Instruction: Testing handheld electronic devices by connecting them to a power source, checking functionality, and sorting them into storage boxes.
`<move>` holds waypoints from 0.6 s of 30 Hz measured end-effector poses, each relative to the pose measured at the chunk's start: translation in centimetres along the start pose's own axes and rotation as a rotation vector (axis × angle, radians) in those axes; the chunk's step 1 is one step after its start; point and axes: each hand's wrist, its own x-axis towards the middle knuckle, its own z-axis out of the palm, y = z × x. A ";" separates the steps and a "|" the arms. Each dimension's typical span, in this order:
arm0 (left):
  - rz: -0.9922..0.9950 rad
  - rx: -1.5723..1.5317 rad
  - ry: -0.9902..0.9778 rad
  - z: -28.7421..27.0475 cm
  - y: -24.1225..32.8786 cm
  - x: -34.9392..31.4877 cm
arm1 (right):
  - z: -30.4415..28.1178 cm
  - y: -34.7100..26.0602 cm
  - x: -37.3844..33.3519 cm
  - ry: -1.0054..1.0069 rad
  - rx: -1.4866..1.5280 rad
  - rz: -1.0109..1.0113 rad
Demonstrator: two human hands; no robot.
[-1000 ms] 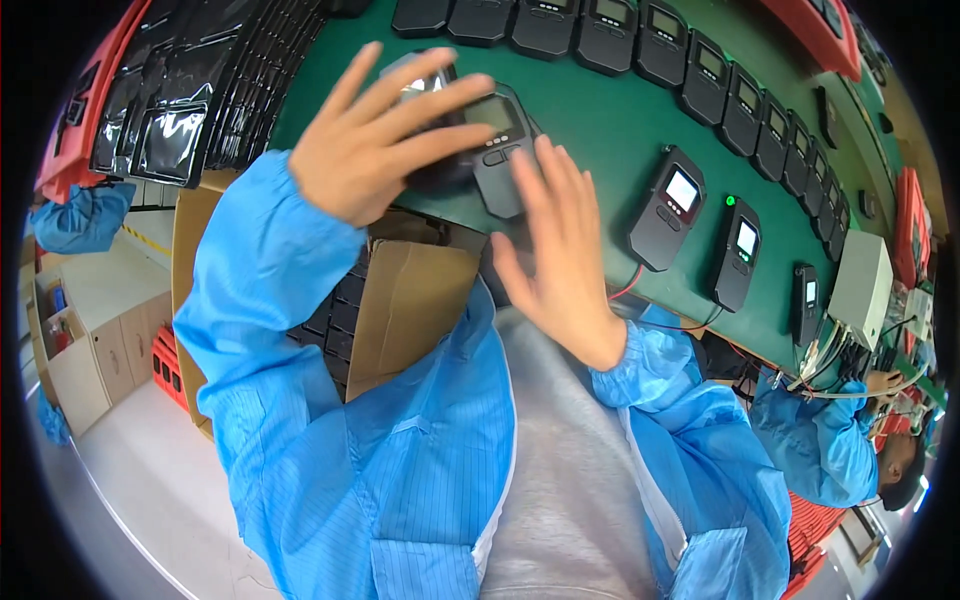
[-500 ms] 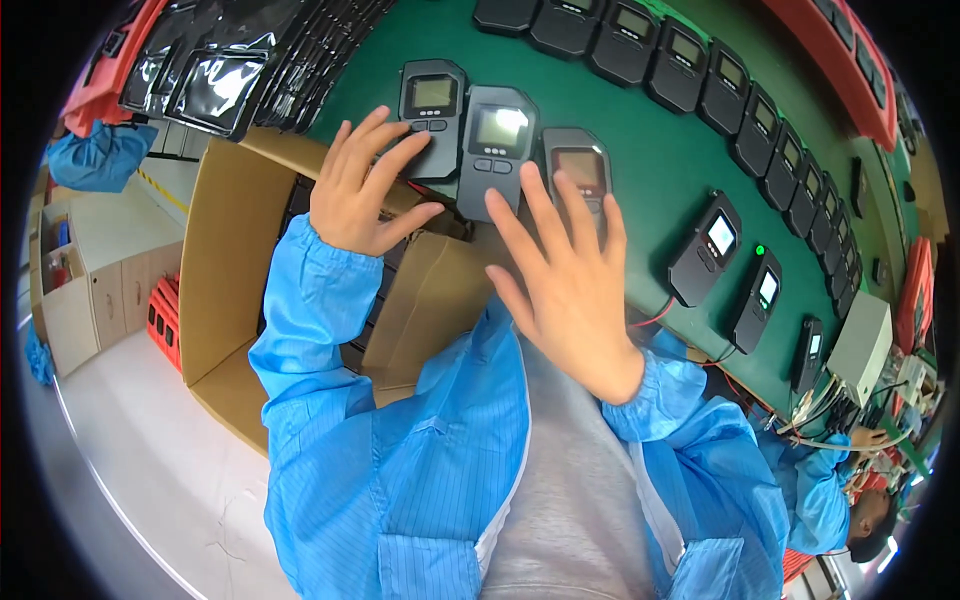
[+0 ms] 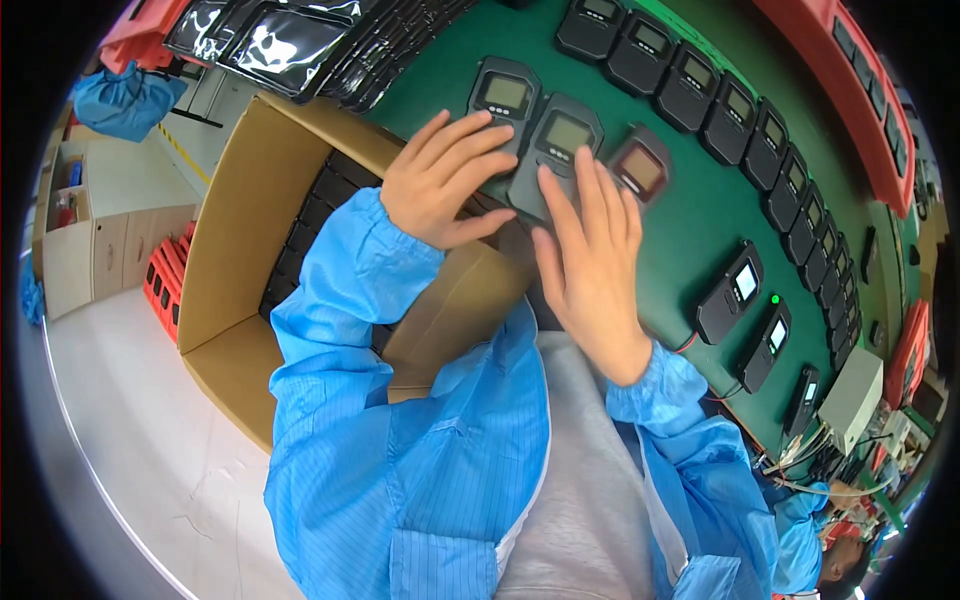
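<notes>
A bright blue cloth bundle [image 3: 128, 103] and a pale wood-fronted cabinet [image 3: 130, 245] stand at far left, with slotted red plastic pieces [image 3: 165, 285] on the floor beside an open brown cardboard box [image 3: 215, 230] holding rows of black items [image 3: 310, 215]. Beyond the box rises a stack of glossy black moulded plastic trays [image 3: 290, 45].

A worker in a blue striped jacket holds the left hand [image 3: 440, 180] open, fingers spread and tips over the lower part of a dark grey handheld device with a small square screen [image 3: 505, 93]. Just to its right, on the green work table [image 3: 690, 230], lies a matching grey device with an unlit greenish screen [image 3: 568, 133]. The right hand [image 3: 600, 265], also open, extends its fingers over that unit; firm contact cannot be told. A third device with a reddish screen frame [image 3: 643, 165], blurred, lies by its fingertips.

A curved row of black handheld devices [image 3: 690, 85] lines the table's far side. Nearer, three black devices with glowing white screens [image 3: 735, 290] lie apart, the middle one showing a green light [image 3: 775, 299]. At far right, a pale grey box [image 3: 852, 400] sits near a co-worker's blue sleeve [image 3: 798, 540].
</notes>
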 end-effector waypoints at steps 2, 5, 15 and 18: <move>-0.015 0.024 -0.019 -0.9 -1.1 0.2 | 0.9 0.3 1.5 0.072 0.159 -0.075; -0.016 0.052 -0.026 -1.6 -1.8 -0.1 | -0.1 -0.3 1.5 0.071 0.036 -0.053; -0.160 -0.055 0.049 -0.5 -2.5 -0.7 | 0.4 -1.0 1.6 0.025 0.064 0.018; -0.225 -0.046 0.114 -0.1 -4.3 0.3 | 1.0 -1.1 3.2 0.021 0.127 -0.006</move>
